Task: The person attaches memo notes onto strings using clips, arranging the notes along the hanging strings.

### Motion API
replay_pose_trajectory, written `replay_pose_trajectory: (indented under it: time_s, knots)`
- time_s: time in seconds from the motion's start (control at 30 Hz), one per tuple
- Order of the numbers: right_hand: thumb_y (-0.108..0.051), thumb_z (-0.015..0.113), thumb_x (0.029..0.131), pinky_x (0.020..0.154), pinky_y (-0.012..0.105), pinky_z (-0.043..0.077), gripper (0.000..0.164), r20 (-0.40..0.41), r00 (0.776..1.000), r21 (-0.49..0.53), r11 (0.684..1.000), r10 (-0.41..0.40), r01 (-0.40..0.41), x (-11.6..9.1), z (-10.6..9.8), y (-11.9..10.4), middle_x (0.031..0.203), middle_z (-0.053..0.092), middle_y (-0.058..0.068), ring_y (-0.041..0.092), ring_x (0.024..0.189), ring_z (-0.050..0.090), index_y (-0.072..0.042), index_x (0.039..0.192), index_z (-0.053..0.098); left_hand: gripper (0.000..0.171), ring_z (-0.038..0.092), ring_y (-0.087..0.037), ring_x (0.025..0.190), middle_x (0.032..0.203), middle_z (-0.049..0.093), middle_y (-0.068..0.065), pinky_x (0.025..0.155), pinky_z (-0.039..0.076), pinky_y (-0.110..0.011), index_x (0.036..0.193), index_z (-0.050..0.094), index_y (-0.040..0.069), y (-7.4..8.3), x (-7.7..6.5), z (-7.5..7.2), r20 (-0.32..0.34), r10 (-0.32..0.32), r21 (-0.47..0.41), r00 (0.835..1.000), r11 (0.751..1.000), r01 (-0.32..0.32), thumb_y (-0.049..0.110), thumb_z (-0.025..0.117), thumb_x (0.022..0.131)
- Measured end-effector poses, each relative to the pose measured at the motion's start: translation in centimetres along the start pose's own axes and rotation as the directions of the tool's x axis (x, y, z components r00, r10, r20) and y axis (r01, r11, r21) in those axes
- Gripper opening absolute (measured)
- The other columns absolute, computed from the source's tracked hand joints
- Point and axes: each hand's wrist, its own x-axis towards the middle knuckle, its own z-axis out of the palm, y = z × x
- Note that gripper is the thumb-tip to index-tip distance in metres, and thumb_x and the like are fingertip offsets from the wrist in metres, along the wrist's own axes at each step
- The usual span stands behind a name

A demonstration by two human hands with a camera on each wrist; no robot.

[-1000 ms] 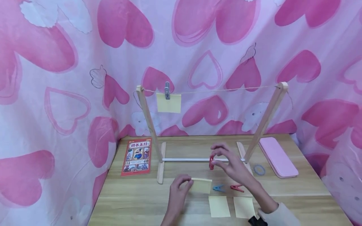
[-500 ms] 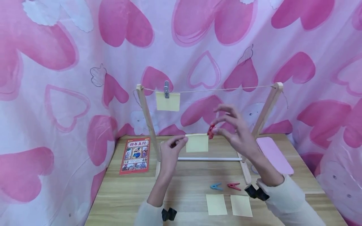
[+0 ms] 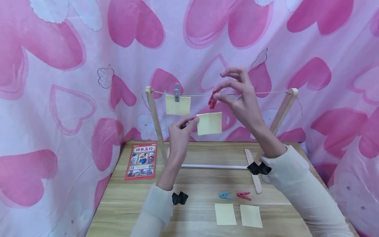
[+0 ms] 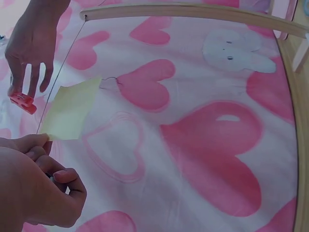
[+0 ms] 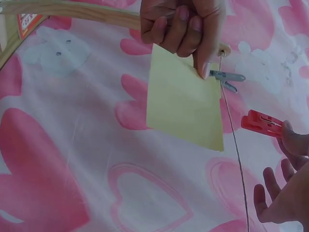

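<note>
**Holding Pos., L & R**

Yellow note is held in mid-air below string; upper L corner is pinched btwn thumb and fingers of L hand. Red clip is pinched btwn thumb and index finger of R hand, other fingers lifted off it; clip is held near string, above note, apart from it. Hung note is secured to string, L side, w/ grey clip. On worktop, blue clip and 2nd red clip are laid just beyond 2 flat notes.
</note>
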Motion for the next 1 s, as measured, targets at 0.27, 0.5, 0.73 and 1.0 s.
replay_pose_trajectory:
  time_s: [0.27,0.5,0.73,1.0]
  knots:
    - [0.003,0.084,0.092,0.117,0.038,0.039,0.008,-0.065,0.998,-0.007,1.000,-0.013,0.012,2.3,0.3,0.5,0.133,0.056,0.003,0.022,0.140,0.051,0.006,0.099,0.081,0.017,0.037,-0.007,0.066,0.069,0.045,0.007,0.058,0.029,-0.021,0.111,0.084,-0.002,1.5,1.7,0.9,-0.020,0.064,-0.001,0.998,0.998,-0.064,0.010,0.080,0.099]
    - [0.004,0.084,0.091,0.116,0.035,0.039,0.008,-0.061,0.998,-0.005,1.000,0.011,-0.012,3.1,1.1,1.2,0.131,0.054,0.007,0.014,0.134,0.049,0.006,0.098,0.081,0.016,0.035,-0.008,0.064,0.066,0.041,0.008,0.060,0.029,-0.023,0.113,0.084,0.001,1.6,2.3,1.2,-0.055,0.087,0.001,0.995,0.996,-0.087,0.011,0.077,0.102]
    - [0.009,0.083,0.090,0.115,0.036,0.039,0.007,-0.022,1.000,-0.008,1.000,-0.006,0.006,3.2,1.4,1.3,0.127,0.054,0.009,0.010,0.129,0.049,0.007,0.095,0.081,0.015,0.035,-0.008,0.062,0.064,0.042,0.008,0.061,0.030,-0.024,0.112,0.084,0.000,1.4,2.4,1.5,-0.082,0.121,-0.006,0.989,0.993,-0.122,0.010,0.076,0.102]
    - [0.009,0.084,0.090,0.122,0.045,0.035,0.006,0.043,0.999,-0.044,0.999,-0.019,0.021,3.1,1.8,1.4,0.125,0.053,0.015,0.019,0.132,0.049,0.005,0.095,0.081,0.016,0.037,-0.008,0.063,0.064,0.043,0.008,0.062,0.032,-0.024,0.112,0.084,0.000,1.3,2.6,1.8,-0.092,0.147,-0.008,0.985,0.989,-0.149,0.011,0.077,0.103]
